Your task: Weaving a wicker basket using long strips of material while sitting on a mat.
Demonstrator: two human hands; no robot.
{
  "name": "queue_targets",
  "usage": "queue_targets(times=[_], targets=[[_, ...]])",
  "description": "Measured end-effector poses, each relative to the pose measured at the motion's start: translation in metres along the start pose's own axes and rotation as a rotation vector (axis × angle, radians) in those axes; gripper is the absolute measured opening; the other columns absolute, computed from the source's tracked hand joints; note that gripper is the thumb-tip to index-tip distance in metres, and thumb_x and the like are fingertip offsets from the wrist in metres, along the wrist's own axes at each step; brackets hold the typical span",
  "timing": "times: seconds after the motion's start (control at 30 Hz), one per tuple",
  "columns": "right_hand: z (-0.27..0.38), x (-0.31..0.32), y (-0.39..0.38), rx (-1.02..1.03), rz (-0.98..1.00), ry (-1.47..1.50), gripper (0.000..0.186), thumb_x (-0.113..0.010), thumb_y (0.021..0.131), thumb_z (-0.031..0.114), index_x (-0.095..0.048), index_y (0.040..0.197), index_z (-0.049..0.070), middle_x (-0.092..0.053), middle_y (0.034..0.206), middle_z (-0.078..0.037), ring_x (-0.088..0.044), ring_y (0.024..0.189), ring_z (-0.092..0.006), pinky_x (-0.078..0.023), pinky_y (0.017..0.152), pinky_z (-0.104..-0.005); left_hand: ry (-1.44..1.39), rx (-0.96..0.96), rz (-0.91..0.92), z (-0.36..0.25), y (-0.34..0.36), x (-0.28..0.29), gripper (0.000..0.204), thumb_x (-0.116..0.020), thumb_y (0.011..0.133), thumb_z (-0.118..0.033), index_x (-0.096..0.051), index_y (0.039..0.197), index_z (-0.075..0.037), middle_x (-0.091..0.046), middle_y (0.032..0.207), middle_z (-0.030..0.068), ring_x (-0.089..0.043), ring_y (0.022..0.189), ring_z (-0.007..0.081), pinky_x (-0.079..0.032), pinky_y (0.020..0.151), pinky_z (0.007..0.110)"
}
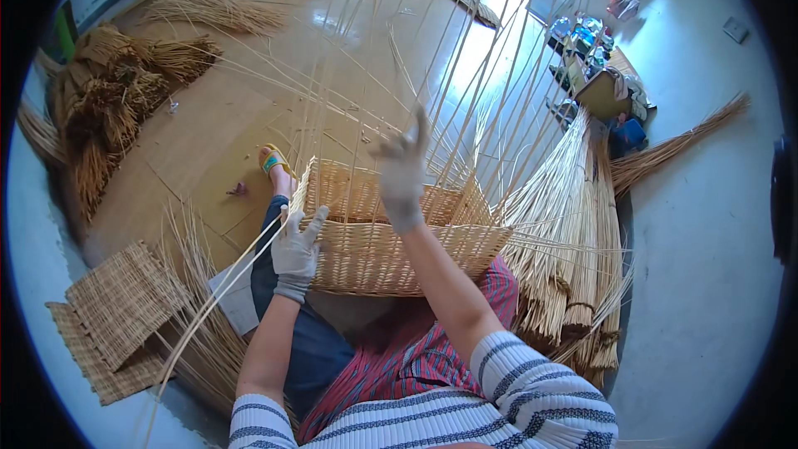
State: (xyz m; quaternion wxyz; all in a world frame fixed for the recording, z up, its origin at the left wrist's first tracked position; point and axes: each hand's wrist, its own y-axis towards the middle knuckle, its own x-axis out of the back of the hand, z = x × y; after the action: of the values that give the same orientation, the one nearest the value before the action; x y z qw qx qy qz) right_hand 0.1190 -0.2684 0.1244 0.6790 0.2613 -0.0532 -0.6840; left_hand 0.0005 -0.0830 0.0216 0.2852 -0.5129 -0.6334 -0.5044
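Observation:
A half-woven wicker basket [374,254], rectangular and pale tan, rests across my lap with long upright stakes [357,108] rising from its walls. My left hand [295,254], in a light grey glove, grips its near left corner, thumb against the near wall. Two pale weaving strands [204,312] run from beside those fingers down to the lower left. My right hand [402,175], gloved too, is raised over the basket among the stakes. It is blurred by motion; one finger points up and the others look apart. I make out nothing held in it.
Tied bundles of pale reeds [565,224] stand close on the right. Woven square mats [125,303] lie at the lower left, and brown reed bundles [116,87] are heaped by the left wall. A cluttered chair [603,96] stands at the back right.

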Motion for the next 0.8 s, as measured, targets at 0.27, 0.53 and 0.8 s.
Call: queue_targets(times=[0.27, 0.53, 0.8], targets=[[0.004, 0.093, -0.092, -0.172, -0.229, -0.456, 0.032, -0.053, 0.099, -0.003, -0.054, 0.128, 0.009, -0.061, 0.129, -0.010, -0.059, 0.124, -0.0224, -0.052, 0.092, -0.0305, -0.183, -0.256, 0.005, -0.070, 0.008, -0.013, 0.066, -0.066, 0.083, -0.013, -0.051, 0.146, -0.026, -0.051, 0.138, 0.0120, -0.060, 0.108, 0.0295, -0.048, 0.087, 0.045], [0.014, 0.136, -0.050, 0.138, -0.090, 0.006, 0.068, -0.052, 0.092, -0.004, -0.031, 0.155, 0.012, -0.063, 0.114, -0.010, -0.065, 0.096, -0.0204, -0.055, 0.086, -0.0353, 0.079, -0.159, 0.156, -0.110, 0.015, -0.023, 0.068, -0.058, 0.087, -0.009, -0.045, 0.151, -0.030, -0.053, 0.130, 0.0157, -0.061, 0.102, 0.0291, -0.048, 0.085, 0.045], [0.020, 0.198, -0.058, 0.307, -0.012, -1.298, 0.057, -0.059, 0.093, -0.006, -0.046, 0.146, 0.007, -0.060, 0.131, -0.010, -0.057, 0.122, -0.0208, -0.050, 0.098, -0.0339, -0.095, -0.237, 0.103, -0.199, 0.014, -0.071, 0.073, -0.062, 0.091, -0.024, -0.031, 0.158, -0.029, -0.052, 0.132, 0.0183, -0.065, 0.082, 0.0268, -0.052, 0.079, 0.041]])
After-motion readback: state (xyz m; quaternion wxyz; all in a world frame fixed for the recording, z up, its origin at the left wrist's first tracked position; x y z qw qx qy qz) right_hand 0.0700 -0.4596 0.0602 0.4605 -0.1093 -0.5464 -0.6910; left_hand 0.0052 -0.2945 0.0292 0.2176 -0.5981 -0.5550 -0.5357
